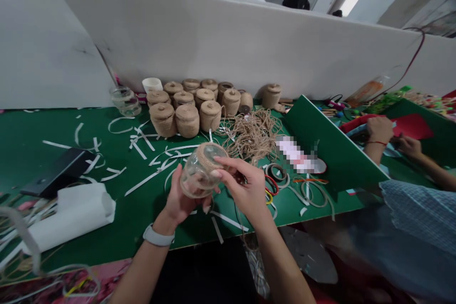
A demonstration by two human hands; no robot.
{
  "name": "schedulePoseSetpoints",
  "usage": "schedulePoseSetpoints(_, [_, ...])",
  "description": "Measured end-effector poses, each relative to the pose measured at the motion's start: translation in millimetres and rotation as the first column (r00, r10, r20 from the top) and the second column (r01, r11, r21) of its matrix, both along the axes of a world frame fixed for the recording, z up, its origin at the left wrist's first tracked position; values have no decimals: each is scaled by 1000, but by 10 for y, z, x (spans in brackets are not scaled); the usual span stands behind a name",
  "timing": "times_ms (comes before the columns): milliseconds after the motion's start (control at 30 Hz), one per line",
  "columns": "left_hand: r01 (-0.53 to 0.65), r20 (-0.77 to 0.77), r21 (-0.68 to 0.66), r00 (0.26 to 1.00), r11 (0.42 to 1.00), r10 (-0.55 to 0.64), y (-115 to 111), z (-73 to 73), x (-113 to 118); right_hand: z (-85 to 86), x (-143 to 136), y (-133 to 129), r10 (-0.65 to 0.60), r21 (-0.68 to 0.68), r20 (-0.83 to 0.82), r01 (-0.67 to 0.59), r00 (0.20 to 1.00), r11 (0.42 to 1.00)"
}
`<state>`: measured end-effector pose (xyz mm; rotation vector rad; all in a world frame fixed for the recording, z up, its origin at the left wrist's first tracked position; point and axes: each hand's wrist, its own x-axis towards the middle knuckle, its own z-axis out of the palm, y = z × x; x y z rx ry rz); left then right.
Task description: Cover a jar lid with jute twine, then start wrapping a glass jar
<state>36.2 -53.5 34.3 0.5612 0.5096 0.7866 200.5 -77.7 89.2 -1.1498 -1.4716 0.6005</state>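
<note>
A clear glass jar (195,171) is tilted above the near edge of the table, its neck end and base edge wound with brown twine. My left hand (181,199) cups the jar from below and the left, closed round it. At the wrapped neck, the thumb and fingers of my right hand (245,183) pinch together against the twine (207,156); the strand between them is too fine to make out. Beyond the jar lies a loose heap of twine (254,133). Several twine-covered lidded jars (187,121) stand in rows behind.
White paper strips (149,180) litter the green table (117,228). Scissors (271,187) and tape rolls (276,172) lie right of my hands. A bare glass jar (125,101) stands at the back left. A green divider (331,147) separates a co-worker's hands (379,130).
</note>
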Motion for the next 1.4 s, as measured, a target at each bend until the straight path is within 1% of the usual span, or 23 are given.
schedulePoseSetpoints(33, [38, 1, 20, 999, 999, -38, -11, -9, -13, 4, 4, -5, -9, 18, 6, 9, 1000, 1000])
schedulePoseSetpoints(67, [46, -1, 42, 999, 998, -46, -22, -17, -18, 5, 7, -8, -25, 36, 8, 24, 1000, 999])
schedulePoseSetpoints(167, [-25, -17, 82, 1000, 996, 26, -42, -33, 28, -7, 9, -1, -82, 71, 7, 82, 997, 994])
schedulePoseSetpoints(233, [-136, -28, 69, 990, 988, 138, -34, -32, 94, -21, 1, 13, -123, 71, -1, 123, 992, 990])
schedulePoseSetpoints(267, [-224, -37, 69, 973, 972, 227, -25, -29, 128, -27, -8, 21, -140, 67, -8, 141, 990, 988])
schedulePoseSetpoints(333, [-398, -60, 91, 913, 913, 404, -11, -19, 176, -36, -30, 36, -170, 58, -25, 171, 985, 984])
schedulePoseSetpoints(367, [-446, -68, 108, 888, 889, 454, -10, -14, 187, -39, -42, 43, -183, 55, -33, 184, 983, 981])
schedulePoseSetpoints(400, [-462, -73, 124, 879, 878, 472, -14, -9, 189, -41, -53, 50, -198, 50, -42, 200, 979, 978])
schedulePoseSetpoints(433, [-450, -75, 143, 883, 881, 463, -22, -3, 183, -41, -62, 55, -217, 42, -55, 219, 975, 975])
schedulePoseSetpoints(533, [-322, -100, 214, 932, 922, 349, -56, 16, 142, -30, -71, 60, -271, 7, -110, 274, 956, 962])
schedulePoseSetpoints(600, [-257, -119, 247, 949, 934, 292, -68, 24, 120, -9, -58, 52, -275, -20, -137, 275, 952, 961])
schedulePoseSetpoints(633, [-246, -122, 251, 951, 936, 283, -67, 23, 115, 5, -48, 44, -260, -33, -140, 258, 955, 966])
schedulePoseSetpoints(733, [-286, -112, 223, 942, 932, 316, -48, -3, 128, 55, -5, 16, -185, -54, -114, 179, 976, 982])
schedulePoseSetpoints(800, [-309, -117, 172, 936, 935, 331, -37, -23, 151, 81, 22, 1, -154, -58, -81, 149, 985, 987])
schedulePoseSetpoints(933, [-332, -132, 69, 931, 941, 339, -45, -40, 205, 85, 44, -6, -161, -89, -59, 155, 985, 984])
schedulePoseSetpoints(1067, [-386, -107, 55, 915, 921, 390, -53, -28, 228, 43, 46, 3, -196, -112, -31, 191, 980, 975])
schedulePoseSetpoints(1133, [-396, -81, 59, 913, 916, 400, -48, -13, 214, 24, 49, 9, -190, -138, -26, 185, 981, 973])
schedulePoseSetpoints(1200, [-353, -53, 63, 933, 933, 357, -44, 6, 185, 16, 50, 14, -151, -162, -68, 139, 986, 977])
schedulePoseSetpoints(1300, [-176, -11, 56, 984, 983, 177, -54, 29, 134, 27, 47, 19, -71, -166, -158, 44, 985, 985])
schedulePoseSetpoints(1333, [-124, -4, 52, 992, 991, 124, -60, 34, 124, 33, 45, 21, -54, -158, -180, 26, 982, 987])
schedulePoseSetpoints(1367, [-98, -2, 51, 995, 994, 99, -65, 37, 118, 37, 44, 23, -48, -147, -197, 19, 979, 989])
schedulePoseSetpoints(1400, [-107, -1, 57, 994, 993, 107, -68, 39, 118, 38, 42, 28, -48, -136, -208, 20, 977, 990])
